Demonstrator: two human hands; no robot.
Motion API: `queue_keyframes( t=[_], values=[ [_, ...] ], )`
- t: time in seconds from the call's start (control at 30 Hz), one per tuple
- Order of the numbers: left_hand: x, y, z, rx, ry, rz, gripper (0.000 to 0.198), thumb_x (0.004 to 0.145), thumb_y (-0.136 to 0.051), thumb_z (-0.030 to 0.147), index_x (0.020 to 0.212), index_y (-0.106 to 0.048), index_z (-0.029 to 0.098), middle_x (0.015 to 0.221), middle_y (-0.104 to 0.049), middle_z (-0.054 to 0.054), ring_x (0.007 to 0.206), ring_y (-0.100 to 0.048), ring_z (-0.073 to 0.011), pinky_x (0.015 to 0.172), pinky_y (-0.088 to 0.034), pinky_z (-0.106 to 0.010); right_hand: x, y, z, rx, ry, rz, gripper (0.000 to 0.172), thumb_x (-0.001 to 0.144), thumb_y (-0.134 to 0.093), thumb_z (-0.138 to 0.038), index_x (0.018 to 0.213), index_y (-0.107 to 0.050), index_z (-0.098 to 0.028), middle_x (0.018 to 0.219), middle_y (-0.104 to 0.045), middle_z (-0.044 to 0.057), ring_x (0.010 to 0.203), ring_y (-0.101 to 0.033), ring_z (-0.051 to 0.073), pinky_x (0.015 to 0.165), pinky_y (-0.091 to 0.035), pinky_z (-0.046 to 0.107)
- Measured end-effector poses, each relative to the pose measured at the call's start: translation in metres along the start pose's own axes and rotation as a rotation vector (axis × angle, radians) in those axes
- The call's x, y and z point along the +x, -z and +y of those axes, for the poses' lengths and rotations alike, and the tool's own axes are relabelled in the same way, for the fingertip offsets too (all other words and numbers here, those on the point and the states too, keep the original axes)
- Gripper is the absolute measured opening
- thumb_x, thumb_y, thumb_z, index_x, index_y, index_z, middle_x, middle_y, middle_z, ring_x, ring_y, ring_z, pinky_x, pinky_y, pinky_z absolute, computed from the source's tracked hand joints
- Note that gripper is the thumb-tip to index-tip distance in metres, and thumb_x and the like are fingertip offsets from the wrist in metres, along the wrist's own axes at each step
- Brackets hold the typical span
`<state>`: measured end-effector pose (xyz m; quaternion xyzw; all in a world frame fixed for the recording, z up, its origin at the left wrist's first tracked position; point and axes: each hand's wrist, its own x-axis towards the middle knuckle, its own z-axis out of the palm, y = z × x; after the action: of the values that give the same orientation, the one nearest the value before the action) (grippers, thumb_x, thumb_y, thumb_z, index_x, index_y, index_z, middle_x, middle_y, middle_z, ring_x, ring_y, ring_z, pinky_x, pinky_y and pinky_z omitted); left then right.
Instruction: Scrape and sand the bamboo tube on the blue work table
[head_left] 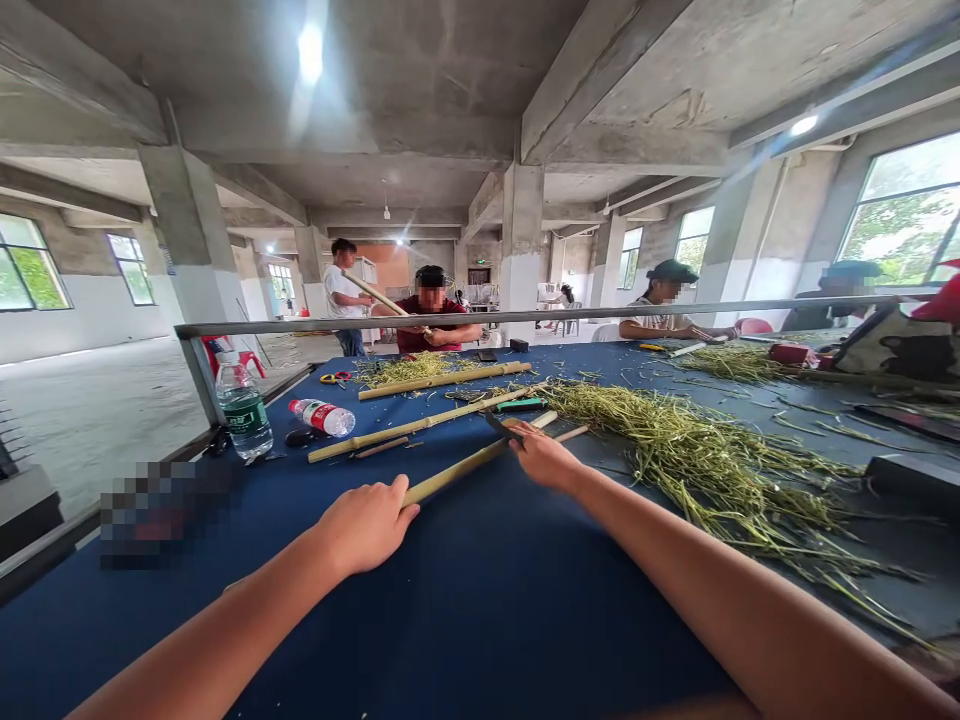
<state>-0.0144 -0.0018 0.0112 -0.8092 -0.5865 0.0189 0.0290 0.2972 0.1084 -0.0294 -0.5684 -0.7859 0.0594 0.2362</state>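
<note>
My left hand [369, 525] is closed around a pale bamboo pole [457, 472], which slants away from me over the blue table. Farther up the same pole, my right hand [546, 455] is closed on a knife [499, 425]. Its dark blade points up and left across the bamboo; the fingers hide its handle. Just beyond lies a green-and-black handled tool [521, 405]. To the left rest a longer bamboo pole [397, 432] and a short brown stick [381, 447]. A heap of greenish bamboo shavings [675, 450] spreads right of my right hand.
A large water bottle [244, 415] stands at the table's left edge, beside a small bottle [322, 417] on its side. Yellow scissors [335, 378] and another bamboo pole [442, 380] lie farther back. A metal rail [525, 318] crosses behind; co-workers sit beyond it.
</note>
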Motion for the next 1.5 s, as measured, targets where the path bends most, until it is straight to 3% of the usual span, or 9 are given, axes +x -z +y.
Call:
queue_keyframes(
  t=[0.13,0.23,0.57,0.8,0.9,1.2,1.27,1.37,1.5],
  values=[
    [0.001,-0.001,0.000,0.007,-0.025,-0.005,0.030,0.098,-0.035,0.034,0.113,-0.058,0.022,0.097,-0.077,-0.016,0.087,-0.075,-0.0363,0.067,-0.053,-0.043,-0.022,-0.013,-0.051,0.113,0.337,-0.083,0.051,0.102,-0.042,-0.029,0.152,-0.052,-0.021,0.157,-0.050,0.006,0.151,-0.035,0.022,0.127,-0.026,0.042],
    [0.001,-0.001,-0.001,0.006,-0.055,0.000,0.030,0.096,-0.036,0.028,0.115,-0.059,0.024,0.099,-0.077,-0.016,0.088,-0.076,-0.0351,0.068,-0.053,-0.042,-0.031,-0.018,-0.074,0.165,0.460,-0.127,0.052,0.102,-0.042,-0.031,0.154,-0.050,-0.024,0.158,-0.049,0.004,0.150,-0.038,0.022,0.126,-0.028,0.041],
    [0.000,0.000,0.004,0.024,-0.040,0.017,0.038,0.102,-0.027,0.041,0.105,-0.060,0.022,0.093,-0.077,-0.016,0.087,-0.075,-0.0362,0.069,-0.053,-0.044,0.005,0.001,0.005,-0.023,-0.051,-0.007,0.052,0.102,-0.039,-0.024,0.151,-0.050,-0.010,0.157,-0.047,0.016,0.152,-0.034,0.027,0.125,-0.026,0.045],
    [0.000,-0.002,0.003,-0.003,-0.036,0.012,0.038,0.100,-0.028,0.033,0.104,-0.063,0.019,0.097,-0.077,-0.019,0.090,-0.075,-0.0367,0.072,-0.054,-0.046,-0.027,-0.020,-0.068,0.135,0.427,-0.102,0.050,0.103,-0.043,-0.030,0.152,-0.051,-0.022,0.158,-0.048,0.006,0.152,-0.033,0.022,0.128,-0.024,0.042],
    [0.001,-0.003,0.003,-0.013,-0.042,0.004,0.038,0.100,-0.030,0.034,0.114,-0.061,0.017,0.098,-0.077,-0.020,0.090,-0.076,-0.0377,0.071,-0.055,-0.046,-0.032,-0.020,-0.080,0.164,0.507,-0.126,0.051,0.104,-0.040,-0.031,0.153,-0.050,-0.022,0.158,-0.048,0.005,0.151,-0.035,0.021,0.127,-0.025,0.040],
    [-0.001,-0.001,0.004,0.011,-0.023,-0.033,0.037,0.101,-0.029,0.038,0.121,-0.056,0.023,0.096,-0.077,-0.017,0.088,-0.075,-0.0368,0.070,-0.054,-0.044,0.002,0.001,0.001,0.040,0.016,0.030,0.053,0.102,-0.039,-0.025,0.153,-0.050,-0.015,0.157,-0.049,0.012,0.149,-0.039,0.027,0.125,-0.029,0.045],
    [-0.001,-0.001,0.003,-0.006,-0.018,-0.034,0.037,0.101,-0.030,0.038,0.120,-0.057,0.023,0.097,-0.077,-0.017,0.088,-0.075,-0.0369,0.070,-0.054,-0.044,-0.003,-0.005,-0.009,0.052,0.079,0.002,0.052,0.102,-0.039,-0.026,0.152,-0.050,-0.015,0.158,-0.047,0.011,0.152,-0.035,0.027,0.126,-0.026,0.047],
    [0.001,-0.001,0.002,-0.020,-0.014,-0.030,0.036,0.099,-0.033,0.036,0.121,-0.058,0.024,0.100,-0.078,-0.017,0.089,-0.076,-0.0378,0.070,-0.054,-0.044,-0.018,-0.021,-0.047,0.102,0.334,-0.073,0.051,0.104,-0.041,-0.031,0.152,-0.051,-0.021,0.159,-0.046,0.006,0.154,-0.029,0.025,0.128,-0.022,0.047],
    [0.002,-0.003,0.000,-0.040,-0.040,-0.027,0.036,0.096,-0.034,0.029,0.122,-0.059,0.025,0.103,-0.078,-0.016,0.092,-0.076,-0.0375,0.070,-0.053,-0.044,-0.029,-0.031,-0.080,0.160,0.535,-0.135,0.050,0.105,-0.040,-0.033,0.154,-0.048,-0.028,0.158,-0.048,0.002,0.152,-0.034,0.022,0.127,-0.026,0.044]
  ],
)
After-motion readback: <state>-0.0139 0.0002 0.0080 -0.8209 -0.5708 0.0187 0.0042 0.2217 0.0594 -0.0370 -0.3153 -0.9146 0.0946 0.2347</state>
